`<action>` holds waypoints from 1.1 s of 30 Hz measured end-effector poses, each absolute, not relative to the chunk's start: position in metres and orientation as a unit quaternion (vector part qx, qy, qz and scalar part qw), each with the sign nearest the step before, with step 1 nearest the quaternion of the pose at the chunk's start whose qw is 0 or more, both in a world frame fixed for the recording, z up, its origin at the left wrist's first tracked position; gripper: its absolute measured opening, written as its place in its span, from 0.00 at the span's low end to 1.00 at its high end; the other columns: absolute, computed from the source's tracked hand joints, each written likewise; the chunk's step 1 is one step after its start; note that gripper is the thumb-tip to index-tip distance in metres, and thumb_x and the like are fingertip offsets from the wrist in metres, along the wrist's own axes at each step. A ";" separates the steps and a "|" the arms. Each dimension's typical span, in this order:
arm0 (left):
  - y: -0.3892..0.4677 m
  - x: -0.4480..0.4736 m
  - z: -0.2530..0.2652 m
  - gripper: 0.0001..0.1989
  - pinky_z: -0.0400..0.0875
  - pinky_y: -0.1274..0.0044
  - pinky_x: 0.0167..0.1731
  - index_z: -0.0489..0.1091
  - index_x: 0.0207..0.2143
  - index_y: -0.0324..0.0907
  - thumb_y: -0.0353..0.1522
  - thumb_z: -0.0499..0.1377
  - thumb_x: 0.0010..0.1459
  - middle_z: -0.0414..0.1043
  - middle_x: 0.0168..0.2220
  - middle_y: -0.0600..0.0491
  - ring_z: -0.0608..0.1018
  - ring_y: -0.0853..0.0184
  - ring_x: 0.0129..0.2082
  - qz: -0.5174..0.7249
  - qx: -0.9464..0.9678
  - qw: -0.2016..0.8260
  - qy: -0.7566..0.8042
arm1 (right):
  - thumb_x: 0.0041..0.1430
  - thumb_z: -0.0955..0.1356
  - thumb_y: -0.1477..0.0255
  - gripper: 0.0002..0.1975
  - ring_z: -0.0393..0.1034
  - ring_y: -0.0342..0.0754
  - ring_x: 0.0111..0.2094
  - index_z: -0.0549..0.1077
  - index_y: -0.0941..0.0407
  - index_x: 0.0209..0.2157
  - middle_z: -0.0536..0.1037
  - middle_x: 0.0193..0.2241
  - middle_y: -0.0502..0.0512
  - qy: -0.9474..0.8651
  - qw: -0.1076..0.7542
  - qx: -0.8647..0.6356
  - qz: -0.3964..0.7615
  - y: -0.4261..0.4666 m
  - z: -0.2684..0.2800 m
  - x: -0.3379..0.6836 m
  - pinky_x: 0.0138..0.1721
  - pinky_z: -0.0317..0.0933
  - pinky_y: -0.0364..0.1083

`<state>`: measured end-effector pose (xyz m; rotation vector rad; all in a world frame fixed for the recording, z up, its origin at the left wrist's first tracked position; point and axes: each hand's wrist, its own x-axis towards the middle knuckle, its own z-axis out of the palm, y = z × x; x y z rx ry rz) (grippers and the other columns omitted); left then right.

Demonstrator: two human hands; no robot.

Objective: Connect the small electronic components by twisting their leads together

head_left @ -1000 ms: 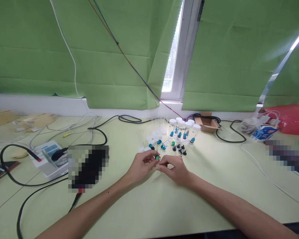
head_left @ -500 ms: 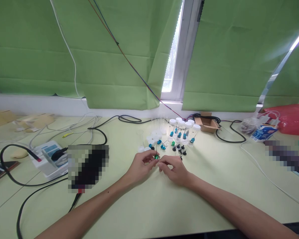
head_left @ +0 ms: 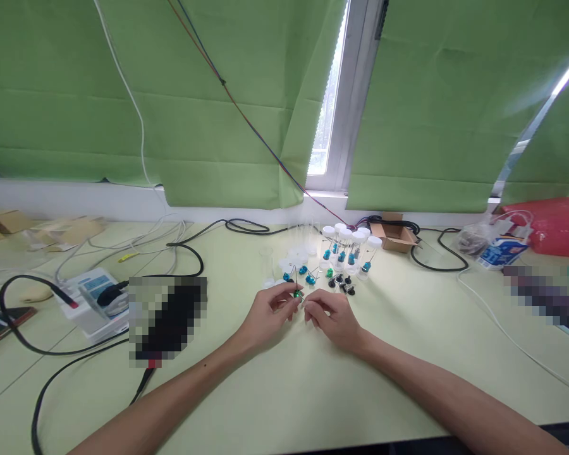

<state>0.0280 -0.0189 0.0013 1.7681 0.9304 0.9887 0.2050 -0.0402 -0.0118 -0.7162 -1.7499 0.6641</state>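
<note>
Between its thumb and fingertips, my left hand (head_left: pixel 275 311) pinches a small green plastic piece (head_left: pixel 297 294) with a thin dark rod standing up from it. My right hand (head_left: pixel 329 318) is just to the right, its fingers closed in a pinch. What it grips, if anything, is too small to make out. Behind the hands lie loose blue pieces (head_left: pixel 310 279) with thin rods, another green piece (head_left: pixel 330 273) and several black pieces (head_left: pixel 351 291). Clear tubes with white caps (head_left: pixel 373 242) stand further back, with blue pieces inside.
Uncapped clear tubes (head_left: pixel 308 235) stand behind the loose parts. A small cardboard box (head_left: pixel 394 236) is at the back right. On the left are a white power strip (head_left: pixel 92 303), a blurred-out dark device (head_left: pixel 168 322) and black cables. A red bag (head_left: pixel 550 227) lies far right.
My right hand has shifted slightly down and right, leaving a small gap between the fingertips. The green piece in my left hand has moved slightly up and left.
</note>
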 end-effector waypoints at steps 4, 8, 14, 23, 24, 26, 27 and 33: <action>-0.017 0.027 0.001 0.15 0.69 0.76 0.30 0.72 0.45 0.39 0.39 0.58 0.59 0.72 0.25 0.53 0.71 0.69 0.25 0.408 0.702 0.450 0.372 | 0.65 0.64 0.67 0.12 0.60 0.38 0.15 0.69 0.56 0.28 0.72 0.19 0.48 -0.676 0.561 -0.327 0.348 -0.038 -0.014 0.206 0.18 0.56 0.40; -0.015 0.027 0.000 0.13 0.69 0.76 0.29 0.73 0.43 0.39 0.38 0.59 0.59 0.72 0.24 0.53 0.71 0.70 0.24 0.425 0.687 0.460 0.369 | 0.64 0.65 0.64 0.13 0.58 0.37 0.14 0.69 0.56 0.28 0.72 0.18 0.48 -0.623 0.581 -0.332 0.405 -0.035 -0.011 0.206 0.16 0.54 0.39; -0.013 0.028 -0.004 0.12 0.68 0.77 0.27 0.74 0.40 0.40 0.37 0.61 0.58 0.71 0.27 0.53 0.71 0.71 0.23 0.450 0.675 0.455 0.366 | 0.63 0.66 0.61 0.15 0.58 0.37 0.11 0.70 0.57 0.28 0.72 0.16 0.47 -0.576 0.594 -0.334 0.452 -0.028 -0.011 0.206 0.13 0.51 0.39; -0.015 0.029 -0.002 0.09 0.72 0.77 0.24 0.76 0.37 0.41 0.36 0.62 0.56 0.70 0.35 0.51 0.73 0.70 0.25 0.464 0.672 0.453 0.358 | 0.61 0.68 0.59 0.16 0.57 0.36 0.10 0.69 0.57 0.28 0.70 0.15 0.46 -0.525 0.586 -0.338 0.517 -0.026 -0.012 0.206 0.12 0.50 0.38; -0.015 0.030 -0.003 0.09 0.72 0.77 0.24 0.76 0.37 0.41 0.36 0.62 0.56 0.70 0.36 0.51 0.74 0.70 0.25 0.466 0.672 0.452 0.356 | 0.60 0.68 0.59 0.16 0.56 0.36 0.10 0.69 0.57 0.29 0.70 0.15 0.46 -0.519 0.584 -0.338 0.524 -0.026 -0.011 0.206 0.12 0.50 0.38; -0.015 0.030 -0.003 0.08 0.73 0.77 0.24 0.76 0.36 0.41 0.36 0.62 0.56 0.70 0.37 0.50 0.74 0.70 0.26 0.470 0.673 0.449 0.353 | 0.60 0.69 0.59 0.15 0.55 0.36 0.10 0.69 0.57 0.29 0.70 0.14 0.45 -0.504 0.581 -0.335 0.544 -0.026 -0.011 0.205 0.12 0.50 0.38; -0.015 0.030 -0.004 0.08 0.73 0.77 0.24 0.76 0.36 0.41 0.36 0.61 0.56 0.70 0.37 0.50 0.74 0.70 0.26 0.472 0.673 0.447 0.352 | 0.59 0.69 0.59 0.15 0.54 0.36 0.10 0.69 0.57 0.29 0.70 0.14 0.45 -0.496 0.578 -0.334 0.555 -0.026 -0.011 0.205 0.12 0.50 0.38; -0.017 0.030 -0.002 0.07 0.72 0.78 0.24 0.76 0.34 0.42 0.36 0.61 0.56 0.69 0.35 0.52 0.72 0.72 0.25 0.475 0.678 0.433 0.357 | 0.54 0.72 0.58 0.17 0.51 0.35 0.11 0.67 0.56 0.30 0.69 0.14 0.44 -0.437 0.558 -0.329 0.624 -0.026 -0.009 0.203 0.11 0.47 0.36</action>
